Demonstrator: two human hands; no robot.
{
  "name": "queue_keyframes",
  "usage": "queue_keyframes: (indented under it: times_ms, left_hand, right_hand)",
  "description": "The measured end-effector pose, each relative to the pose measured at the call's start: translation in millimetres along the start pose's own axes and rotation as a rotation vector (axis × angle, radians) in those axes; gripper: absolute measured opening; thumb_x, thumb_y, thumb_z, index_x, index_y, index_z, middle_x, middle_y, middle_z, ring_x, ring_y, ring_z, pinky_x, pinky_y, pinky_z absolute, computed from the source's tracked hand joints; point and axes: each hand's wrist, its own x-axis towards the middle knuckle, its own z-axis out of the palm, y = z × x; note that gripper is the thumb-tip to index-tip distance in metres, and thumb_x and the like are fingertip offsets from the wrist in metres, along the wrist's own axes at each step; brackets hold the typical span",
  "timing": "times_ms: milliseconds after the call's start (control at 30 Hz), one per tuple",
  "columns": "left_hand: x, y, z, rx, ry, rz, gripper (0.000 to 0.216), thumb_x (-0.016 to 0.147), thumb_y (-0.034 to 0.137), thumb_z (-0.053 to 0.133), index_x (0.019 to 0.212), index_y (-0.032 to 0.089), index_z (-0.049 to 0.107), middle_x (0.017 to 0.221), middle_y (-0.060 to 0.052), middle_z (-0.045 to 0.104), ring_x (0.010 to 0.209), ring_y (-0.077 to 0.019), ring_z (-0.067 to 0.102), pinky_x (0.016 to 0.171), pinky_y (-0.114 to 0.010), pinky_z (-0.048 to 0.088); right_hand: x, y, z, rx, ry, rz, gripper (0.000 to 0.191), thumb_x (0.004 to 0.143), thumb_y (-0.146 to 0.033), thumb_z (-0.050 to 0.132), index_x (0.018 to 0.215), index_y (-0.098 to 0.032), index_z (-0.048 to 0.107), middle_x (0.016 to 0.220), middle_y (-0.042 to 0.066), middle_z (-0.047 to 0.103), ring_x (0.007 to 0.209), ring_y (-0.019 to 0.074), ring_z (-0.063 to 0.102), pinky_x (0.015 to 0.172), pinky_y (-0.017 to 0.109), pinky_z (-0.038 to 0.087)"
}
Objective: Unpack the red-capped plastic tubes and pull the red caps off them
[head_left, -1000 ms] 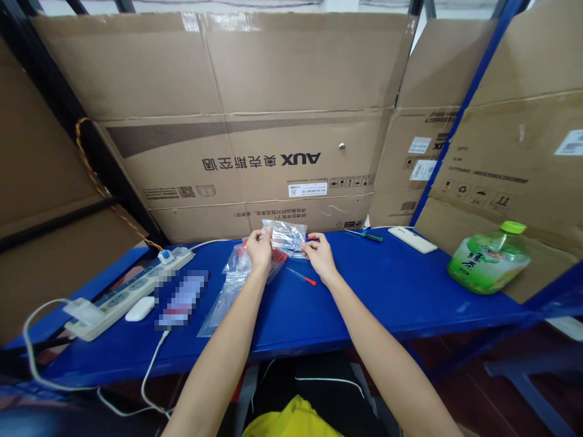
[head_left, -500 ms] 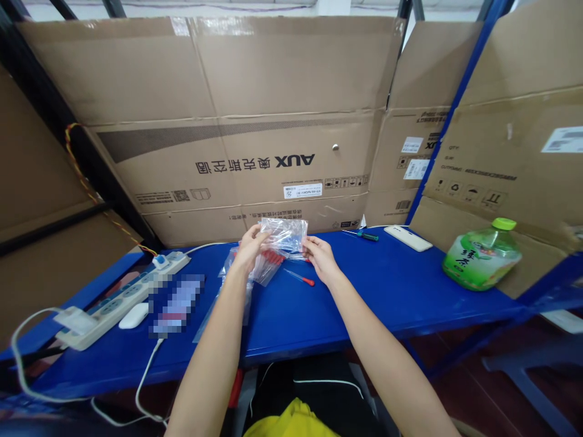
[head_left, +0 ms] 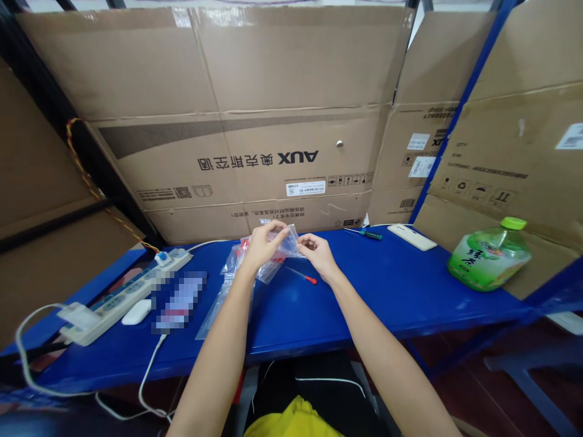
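Observation:
Between both hands is a clear plastic bag (head_left: 288, 244), raised a little over the blue table (head_left: 310, 321). My left hand (head_left: 265, 243) is closed on the bag's left side and top, with its fingers partly hiding it. On the right edge, my right hand (head_left: 317, 252) pinches the same bag between thumb and fingers. Below the hands lies a thin clear stick with a red handle (head_left: 310, 280), like a small screwdriver. More clear bags (head_left: 223, 303) are spread beneath and beside my left forearm, some with red-handled pieces (head_left: 276, 262) in them.
At left are a white power strip (head_left: 127, 297), a white earbud-like case (head_left: 136, 312) and a blurred phone (head_left: 180, 300) on a cable. To the right sit a green screwdriver (head_left: 370, 234), a white phone-like slab (head_left: 412, 237) and a green bottle (head_left: 489, 258). Cardboard (head_left: 255, 73) walls the back.
The clear bag, held flat and stretched before, is now turned and more covered by my left hand. My left hand has moved rightward over it, closer to my right hand.

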Motion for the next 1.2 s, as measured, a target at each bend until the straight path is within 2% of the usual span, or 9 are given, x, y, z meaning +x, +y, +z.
queue_keyframes:
  times_ms: [267,533,867,1100,1200]
  left_hand:
    - [-0.1,3.0,-1.3,0.044,-0.062,0.096,0.025,0.094,0.039,0.061,0.089,0.020,0.076,0.085,-0.005,0.074,0.080,-0.0194,0.065,0.079,-0.029,0.047]
    - [-1.8,7.6,4.3,-0.131,-0.200,-0.071,0.021,0.084,0.038,0.072,0.084,0.018,0.077,0.083,-0.007,0.075,0.079,-0.0206,0.067,0.074,-0.029,0.049]
    - [-1.2,-0.7,7.2,-0.058,-0.245,-0.020,0.030,0.092,0.044,0.063,0.088,0.015,0.071,0.080,-0.004,0.070,0.075,-0.0165,0.061,0.067,-0.026,0.044]
    - [1.1,-12.0,10.9,-0.111,-0.205,-0.056,0.032,0.092,0.047,0.064,0.090,0.015,0.067,0.079,-0.003,0.068,0.071,-0.0156,0.060,0.069,-0.027,0.046]
    - [-0.3,-10.6,11.2,-0.148,-0.267,-0.077,0.031,0.091,0.046,0.066,0.092,0.015,0.068,0.083,-0.004,0.069,0.073,-0.0157,0.060,0.069,-0.027,0.047]
  right_hand:
    - [-4.0,-5.1,0.3,-0.014,-0.053,-0.044,0.027,0.078,-0.046,0.073,0.088,-0.021,0.070,0.080,0.000,0.067,0.074,0.0154,0.058,0.071,0.028,0.046]
    - [-4.9,-13.0,0.2,-0.048,0.022,-0.024,0.036,0.076,-0.056,0.073,0.081,-0.021,0.066,0.076,0.000,0.064,0.070,0.0161,0.054,0.064,0.027,0.043]
    - [-4.3,-12.0,-0.3,-0.024,0.015,-0.028,0.039,0.074,-0.056,0.076,0.080,-0.018,0.069,0.072,0.000,0.063,0.066,0.0138,0.051,0.061,0.026,0.040]
    - [-3.0,-6.5,0.2,-0.002,0.024,0.008,0.042,0.073,-0.058,0.077,0.082,-0.018,0.070,0.069,-0.001,0.062,0.063,0.0135,0.051,0.060,0.026,0.040]
    - [-1.9,-4.3,-1.5,-0.017,0.031,-0.006,0.042,0.071,-0.058,0.078,0.078,-0.018,0.067,0.066,-0.002,0.060,0.061,0.0127,0.049,0.059,0.026,0.039]
